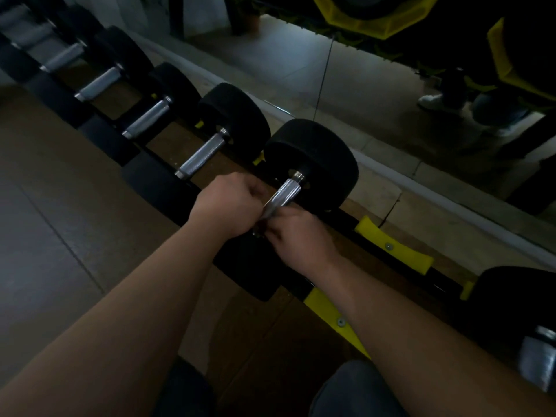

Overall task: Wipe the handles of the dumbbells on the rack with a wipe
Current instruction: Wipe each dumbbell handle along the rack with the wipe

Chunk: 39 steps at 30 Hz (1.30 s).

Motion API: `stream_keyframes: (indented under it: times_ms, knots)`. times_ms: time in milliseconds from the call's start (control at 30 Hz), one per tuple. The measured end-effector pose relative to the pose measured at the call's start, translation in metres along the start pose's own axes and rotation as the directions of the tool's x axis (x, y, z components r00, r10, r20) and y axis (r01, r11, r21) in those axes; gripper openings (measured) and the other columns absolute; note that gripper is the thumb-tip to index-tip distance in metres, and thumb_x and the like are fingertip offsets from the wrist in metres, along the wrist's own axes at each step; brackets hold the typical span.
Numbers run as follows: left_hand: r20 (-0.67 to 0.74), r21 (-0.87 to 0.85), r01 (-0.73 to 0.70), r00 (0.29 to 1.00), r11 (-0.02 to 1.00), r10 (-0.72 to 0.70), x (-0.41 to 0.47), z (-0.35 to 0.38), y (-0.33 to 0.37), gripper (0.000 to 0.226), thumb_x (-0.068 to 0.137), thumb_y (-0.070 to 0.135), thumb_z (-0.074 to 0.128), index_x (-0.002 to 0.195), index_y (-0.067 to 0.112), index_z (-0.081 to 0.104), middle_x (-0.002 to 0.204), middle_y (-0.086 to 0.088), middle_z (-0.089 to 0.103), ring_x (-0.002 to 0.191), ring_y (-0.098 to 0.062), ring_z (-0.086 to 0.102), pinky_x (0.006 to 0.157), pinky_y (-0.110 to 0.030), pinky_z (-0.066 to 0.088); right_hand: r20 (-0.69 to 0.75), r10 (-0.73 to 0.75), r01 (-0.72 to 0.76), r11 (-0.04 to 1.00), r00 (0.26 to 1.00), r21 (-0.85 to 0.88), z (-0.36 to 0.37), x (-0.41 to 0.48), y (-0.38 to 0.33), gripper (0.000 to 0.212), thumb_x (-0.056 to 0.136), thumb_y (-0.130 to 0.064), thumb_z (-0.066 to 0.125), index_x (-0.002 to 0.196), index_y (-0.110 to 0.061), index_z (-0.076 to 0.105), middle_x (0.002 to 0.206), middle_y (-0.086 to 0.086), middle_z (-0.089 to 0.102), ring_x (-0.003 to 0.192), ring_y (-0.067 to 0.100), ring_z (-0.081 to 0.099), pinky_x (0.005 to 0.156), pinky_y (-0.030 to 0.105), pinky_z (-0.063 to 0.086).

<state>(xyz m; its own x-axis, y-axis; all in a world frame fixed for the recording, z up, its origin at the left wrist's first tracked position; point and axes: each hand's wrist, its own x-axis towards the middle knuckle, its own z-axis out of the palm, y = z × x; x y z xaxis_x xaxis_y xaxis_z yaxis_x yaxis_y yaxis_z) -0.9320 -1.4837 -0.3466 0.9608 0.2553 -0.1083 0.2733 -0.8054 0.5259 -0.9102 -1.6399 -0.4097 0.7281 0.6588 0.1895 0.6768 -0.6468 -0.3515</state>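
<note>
A row of black dumbbells with chrome handles lies on a black and yellow rack (pixel 391 245). The nearest full dumbbell (pixel 313 158) has its handle (pixel 285 191) running down toward me. My left hand (pixel 228 203) is curled into a fist against the left side of the handle's near half. From the right, my right hand (pixel 298 236) curls its fingers round the same part. Both hands cover the handle's lower end. No wipe shows in the dim light; it may be hidden inside the hands.
More dumbbells (pixel 234 121) with bare chrome handles (pixel 201 159) stretch away to the upper left. Another dumbbell (pixel 517 308) sits at the lower right. A mirror (pixel 376 70) runs behind the rack. Brown flooring (pixel 60 236) lies to the left, my knees at the bottom.
</note>
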Motion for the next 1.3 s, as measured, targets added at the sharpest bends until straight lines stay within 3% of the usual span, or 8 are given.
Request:
stream_keyframes:
  times_ms: [200, 433, 567, 667, 800, 1000, 1167, 1300]
  knots:
    - [0.076, 0.061, -0.012, 0.997, 0.998, 0.007, -0.001, -0.004, 0.003, 0.032, 0.082, 0.034, 0.051, 0.107, 0.04, 0.071, 0.112, 0.009, 0.07, 0.102, -0.019, 0.065, 0.083, -0.035, 0.054, -0.268, 0.382, -0.383, 0.922, 0.885, 0.049, -0.023, 0.023, 0.01, 0.022, 0.103, -0.03, 0.053, 0.111, -0.023, 0.073, 0.094, -0.002, 0.07, 0.07, 0.007, 0.06, 0.057, 0.019, 0.045]
    - [0.138, 0.145, -0.071, 0.989, 0.987, 0.051, 0.007, -0.002, 0.0, 0.034, 0.082, 0.041, 0.057, 0.112, 0.041, 0.071, 0.114, 0.004, 0.071, 0.107, -0.024, 0.065, 0.081, -0.031, 0.047, -0.117, 0.236, -0.226, 0.969, 0.965, 0.097, -0.004, -0.002, -0.012, 0.019, 0.092, -0.019, 0.066, 0.108, -0.023, 0.076, 0.101, 0.001, 0.075, 0.088, 0.016, 0.07, 0.075, 0.035, 0.057]
    - [0.246, 0.151, -0.117, 0.966, 0.982, 0.077, 0.017, -0.001, -0.003, 0.02, 0.088, 0.048, 0.056, 0.097, 0.037, 0.071, 0.096, 0.005, 0.071, 0.09, -0.018, 0.066, 0.071, -0.029, 0.048, -0.271, 0.584, -0.531, 0.81, 0.765, 0.249, -0.01, 0.025, -0.007, 0.016, 0.099, -0.027, 0.059, 0.1, -0.023, 0.074, 0.09, -0.006, 0.073, 0.069, 0.002, 0.061, 0.06, 0.012, 0.047]
    - [0.375, 0.013, -0.147, 0.918, 0.989, 0.131, 0.045, -0.001, -0.012, 0.01, 0.08, 0.032, 0.072, 0.073, 0.031, 0.066, 0.08, 0.004, 0.07, 0.079, -0.013, 0.068, 0.064, -0.025, 0.048, -0.265, 0.651, -0.601, 0.759, 0.712, 0.251, -0.009, 0.031, -0.009, 0.018, 0.1, -0.029, 0.057, 0.099, -0.024, 0.074, 0.089, -0.005, 0.073, 0.068, 0.004, 0.061, 0.057, 0.016, 0.045]
    - [0.506, -0.256, -0.02, 0.849, 0.966, 0.151, 0.075, 0.0, -0.029, 0.026, 0.066, 0.022, 0.091, 0.085, 0.023, 0.073, 0.086, 0.003, 0.076, 0.086, -0.013, 0.071, 0.086, -0.033, 0.056, -0.238, 0.713, -0.641, 0.699, 0.66, 0.316, -0.011, 0.034, -0.015, 0.018, 0.101, -0.029, 0.058, 0.108, -0.024, 0.074, 0.093, -0.01, 0.071, 0.068, -0.005, 0.058, 0.058, 0.01, 0.041]
    - [0.537, -0.408, 0.122, 0.834, 0.905, 0.129, 0.082, 0.011, -0.036, 0.033, 0.067, 0.003, 0.089, 0.093, 0.012, 0.071, 0.088, -0.009, 0.076, 0.084, -0.023, 0.075, 0.08, -0.039, 0.062, 0.023, 0.741, -0.706, 0.629, 0.671, 0.327, 0.001, 0.017, -0.022, 0.016, 0.1, -0.027, 0.06, 0.101, -0.026, 0.076, 0.09, -0.012, 0.07, 0.068, -0.008, 0.058, 0.054, 0.007, 0.036]
    - [0.535, -0.454, 0.122, 0.829, 0.882, 0.161, 0.084, 0.016, -0.038, 0.034, 0.069, 0.005, 0.088, 0.094, 0.017, 0.069, 0.088, -0.003, 0.074, 0.082, -0.018, 0.072, 0.074, -0.036, 0.061, -0.007, 0.868, -0.712, 0.413, 0.497, 0.567, 0.0, 0.03, -0.014, 0.016, 0.098, -0.028, 0.063, 0.101, -0.027, 0.079, 0.075, -0.02, 0.065, 0.06, -0.012, 0.056, 0.049, 0.003, 0.036]
    - [0.546, -0.446, 0.13, 0.823, 0.886, 0.154, 0.086, 0.018, -0.04, 0.041, 0.066, 0.011, 0.091, 0.099, 0.021, 0.069, 0.095, -0.003, 0.074, 0.087, -0.022, 0.073, 0.08, -0.041, 0.062, -0.081, 0.904, -0.698, 0.378, 0.419, 0.608, -0.008, 0.049, -0.006, 0.023, 0.1, -0.027, 0.059, 0.08, -0.032, 0.071, 0.07, -0.012, 0.067, 0.061, 0.001, 0.061, 0.051, 0.016, 0.041]
